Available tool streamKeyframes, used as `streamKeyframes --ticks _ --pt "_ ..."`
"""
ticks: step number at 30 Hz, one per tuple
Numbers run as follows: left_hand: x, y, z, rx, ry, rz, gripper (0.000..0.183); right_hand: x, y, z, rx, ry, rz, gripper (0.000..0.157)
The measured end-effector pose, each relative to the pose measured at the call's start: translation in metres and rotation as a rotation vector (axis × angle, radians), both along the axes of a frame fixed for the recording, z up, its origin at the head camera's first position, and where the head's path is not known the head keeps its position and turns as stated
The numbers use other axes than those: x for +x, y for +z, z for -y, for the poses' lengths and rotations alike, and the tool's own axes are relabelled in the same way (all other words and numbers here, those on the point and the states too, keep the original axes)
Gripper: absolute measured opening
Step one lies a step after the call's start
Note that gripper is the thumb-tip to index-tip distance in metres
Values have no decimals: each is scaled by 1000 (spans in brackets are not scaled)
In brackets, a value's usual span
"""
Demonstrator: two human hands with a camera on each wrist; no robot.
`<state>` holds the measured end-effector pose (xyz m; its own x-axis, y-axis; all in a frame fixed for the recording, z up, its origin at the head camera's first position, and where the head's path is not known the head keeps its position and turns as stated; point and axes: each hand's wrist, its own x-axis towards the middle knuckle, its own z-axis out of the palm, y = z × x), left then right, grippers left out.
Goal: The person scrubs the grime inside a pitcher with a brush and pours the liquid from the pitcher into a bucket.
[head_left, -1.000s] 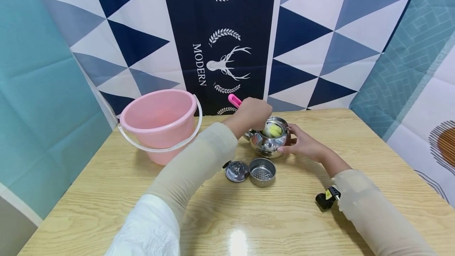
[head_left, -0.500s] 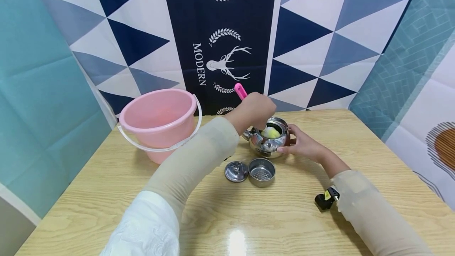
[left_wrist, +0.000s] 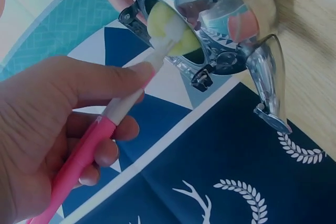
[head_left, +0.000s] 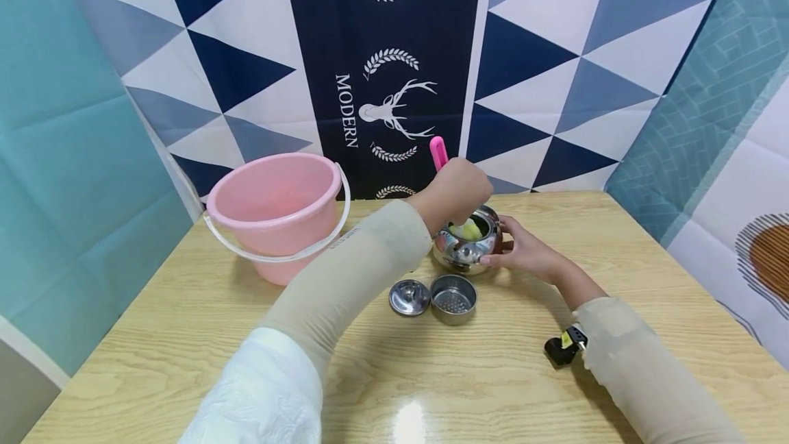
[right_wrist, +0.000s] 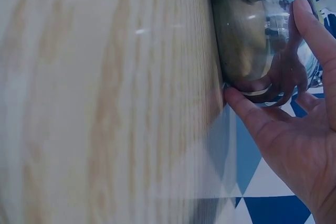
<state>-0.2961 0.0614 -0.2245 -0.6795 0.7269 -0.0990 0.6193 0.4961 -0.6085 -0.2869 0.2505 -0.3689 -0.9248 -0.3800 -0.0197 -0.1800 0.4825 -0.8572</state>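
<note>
My left hand (head_left: pixel 459 187) grips the pink and white handle of a sponge cleaning brush (head_left: pixel 438 152). Its yellow and white sponge head (left_wrist: pixel 181 32) sits in the mouth of a shiny metal teapot (head_left: pixel 461 253). In the left wrist view, the thumb presses along the white part of the handle and the other fingers curl under it. My right hand (head_left: pixel 529 250) holds the teapot's right side, thumb low and fingers around the body, as the right wrist view also shows. The teapot stands on the table; my left hand partly hides its spout side.
In front of the teapot lie a round metal lid (head_left: pixel 409 297) and a perforated metal strainer cup (head_left: pixel 454 300), side by side. A pink bucket (head_left: pixel 277 242) with a white handle stands at the back left of the wooden table (head_left: pixel 493 389). Patterned cloth hangs behind.
My left hand has moved right and slightly up, and the brush handle has swung more upright. The sponge sits deeper in the teapot. My right hand stays in place.
</note>
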Motion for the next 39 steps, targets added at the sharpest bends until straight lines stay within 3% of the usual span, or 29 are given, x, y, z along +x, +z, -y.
streamKeyframes --ticks 5,16,30,39 --pt "-2 -1 -1 -27 -14 -65 15 -2 1 0 -8 -2 -18 96" --pt "-11 -9 7 10 -17 -82 13 1 -1 0 -17 3 -20 95" --pt "-12 -17 8 111 20 -11 14 2 -4 0 -38 11 -20 92" --pt "-19 -15 11 185 97 78 18 1 -3 1 -31 9 -19 92"
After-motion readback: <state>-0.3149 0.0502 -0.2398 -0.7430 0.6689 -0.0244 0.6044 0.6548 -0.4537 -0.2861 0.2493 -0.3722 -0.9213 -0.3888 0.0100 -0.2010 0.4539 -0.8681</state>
